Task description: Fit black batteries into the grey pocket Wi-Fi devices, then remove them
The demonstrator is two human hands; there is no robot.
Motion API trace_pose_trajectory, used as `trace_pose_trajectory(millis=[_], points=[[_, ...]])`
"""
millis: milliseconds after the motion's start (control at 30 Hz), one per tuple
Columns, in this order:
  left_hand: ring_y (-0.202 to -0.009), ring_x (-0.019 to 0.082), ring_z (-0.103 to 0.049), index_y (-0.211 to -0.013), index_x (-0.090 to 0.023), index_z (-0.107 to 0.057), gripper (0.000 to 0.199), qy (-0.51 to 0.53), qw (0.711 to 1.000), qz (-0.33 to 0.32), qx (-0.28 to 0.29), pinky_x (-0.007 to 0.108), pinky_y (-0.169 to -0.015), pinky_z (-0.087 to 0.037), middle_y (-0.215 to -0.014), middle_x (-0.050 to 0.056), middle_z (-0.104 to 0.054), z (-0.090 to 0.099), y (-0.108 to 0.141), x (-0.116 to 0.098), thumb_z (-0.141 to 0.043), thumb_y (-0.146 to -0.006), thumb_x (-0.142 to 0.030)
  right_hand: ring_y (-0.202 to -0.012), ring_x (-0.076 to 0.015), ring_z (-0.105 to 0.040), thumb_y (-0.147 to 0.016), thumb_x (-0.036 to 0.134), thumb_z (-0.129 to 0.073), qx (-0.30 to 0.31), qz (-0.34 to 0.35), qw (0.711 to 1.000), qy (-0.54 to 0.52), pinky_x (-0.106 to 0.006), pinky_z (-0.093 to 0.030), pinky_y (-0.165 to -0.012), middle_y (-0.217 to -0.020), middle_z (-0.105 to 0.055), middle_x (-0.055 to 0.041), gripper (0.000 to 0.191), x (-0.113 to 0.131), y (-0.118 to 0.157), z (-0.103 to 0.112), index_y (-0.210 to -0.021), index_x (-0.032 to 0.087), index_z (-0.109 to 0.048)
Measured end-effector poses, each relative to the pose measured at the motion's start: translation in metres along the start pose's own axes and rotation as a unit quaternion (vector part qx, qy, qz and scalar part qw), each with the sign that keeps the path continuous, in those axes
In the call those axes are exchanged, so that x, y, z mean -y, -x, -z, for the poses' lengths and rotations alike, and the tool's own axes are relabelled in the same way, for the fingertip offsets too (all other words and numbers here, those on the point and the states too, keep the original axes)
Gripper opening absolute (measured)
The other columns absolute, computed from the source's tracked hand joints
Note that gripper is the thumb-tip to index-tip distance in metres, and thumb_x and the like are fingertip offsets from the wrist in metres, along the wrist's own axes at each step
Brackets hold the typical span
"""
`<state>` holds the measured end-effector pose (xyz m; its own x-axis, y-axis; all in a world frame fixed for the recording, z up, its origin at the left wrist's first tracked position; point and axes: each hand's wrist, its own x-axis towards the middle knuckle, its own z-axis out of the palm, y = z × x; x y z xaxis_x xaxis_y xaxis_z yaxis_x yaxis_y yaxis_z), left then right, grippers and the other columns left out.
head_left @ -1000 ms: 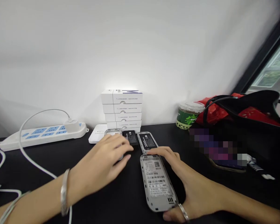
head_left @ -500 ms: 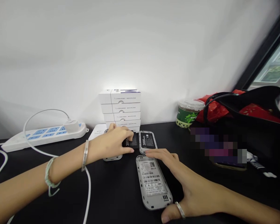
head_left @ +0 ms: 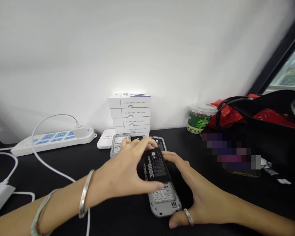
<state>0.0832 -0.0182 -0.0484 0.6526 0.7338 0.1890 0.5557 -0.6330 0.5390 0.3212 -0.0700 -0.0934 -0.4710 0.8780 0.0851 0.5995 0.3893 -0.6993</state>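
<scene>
My left hand [head_left: 135, 170] grips a flat black battery [head_left: 157, 165] marked 3000mAh, thumb at its lower end and fingers at its top. The battery is tilted above a grey device body [head_left: 162, 206] and covers that body's upper half. A printed label with barcodes shows in the body's bay. My right hand [head_left: 186, 183] is open around the body's right side, with thumb near its bottom corner and fingertips near the battery's top right. Behind are another grey body [head_left: 116, 144] with its label bare and a third grey body [head_left: 164, 141] holding a battery, partly hidden by my left hand.
White boxes [head_left: 135, 113] stand stacked against the wall, with thin white cases [head_left: 105, 139] beside them. A power strip [head_left: 56, 141] with a plugged charger [head_left: 80, 131] and white cable lies left. At right are a drink cup [head_left: 199, 119] and a black bag [head_left: 265, 111].
My left hand has brought the battery from the back left over the nearest device body. My right hand stays almost where it was. The view has shifted slightly.
</scene>
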Motion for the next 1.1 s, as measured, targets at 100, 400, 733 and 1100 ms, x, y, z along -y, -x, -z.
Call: trace_pose_trajectory(millis=[100,400,733,1100], points=[[-0.122,0.038,-0.048,-0.129,-0.036,-0.048,0.071,0.03,0.999,0.029,0.032,0.054,-0.095,-0.05,-0.125,0.004,-0.059,-0.008,0.01,-0.008,-0.084,-0.069,-0.051,-0.138,-0.041,-0.046,-0.055,0.057,-0.094,-0.023,-0.006,0.999,-0.031,-0.061,-0.033,-0.118,-0.152,-0.04,-0.0153,0.115,-0.001,0.001,-0.005,-0.145,0.028,-0.028],[-0.132,0.038,-0.042,-0.132,-0.036,-0.049,0.075,0.072,0.995,0.052,0.043,0.057,-0.105,-0.044,-0.134,0.004,-0.057,-0.026,0.015,0.005,-0.086,-0.071,-0.06,-0.137,-0.0396,-0.046,-0.058,0.057,-0.093,-0.012,-0.033,0.999,-0.029,-0.058,-0.039,-0.115,-0.157,-0.036,-0.0145,0.118,0.001,0.002,-0.007,-0.15,0.031,-0.024],[-0.123,0.039,-0.057,-0.137,-0.022,-0.054,0.056,-0.077,0.994,-0.046,0.057,0.06,-0.102,-0.049,-0.14,0.013,-0.059,-0.023,0.031,0.0,-0.071,-0.092,-0.051,-0.127,-0.0363,-0.053,-0.075,0.059,-0.08,0.027,0.017,0.999,0.043,-0.054,-0.041,-0.109,-0.148,-0.05,-0.0171,0.093,0.01,0.002,-0.003,-0.151,0.024,-0.04],[-0.097,0.02,-0.067,-0.105,-0.027,-0.06,0.01,-0.09,0.972,-0.119,-0.182,0.035,-0.087,-0.048,-0.098,-0.001,-0.072,0.022,0.069,0.041,-0.058,-0.099,-0.02,-0.141,-0.0411,-0.044,-0.084,0.066,-0.069,0.065,0.046,0.986,0.144,-0.06,-0.036,-0.112,-0.159,-0.043,-0.0208,0.08,0.009,0.004,0.0,-0.146,0.018,-0.05]])
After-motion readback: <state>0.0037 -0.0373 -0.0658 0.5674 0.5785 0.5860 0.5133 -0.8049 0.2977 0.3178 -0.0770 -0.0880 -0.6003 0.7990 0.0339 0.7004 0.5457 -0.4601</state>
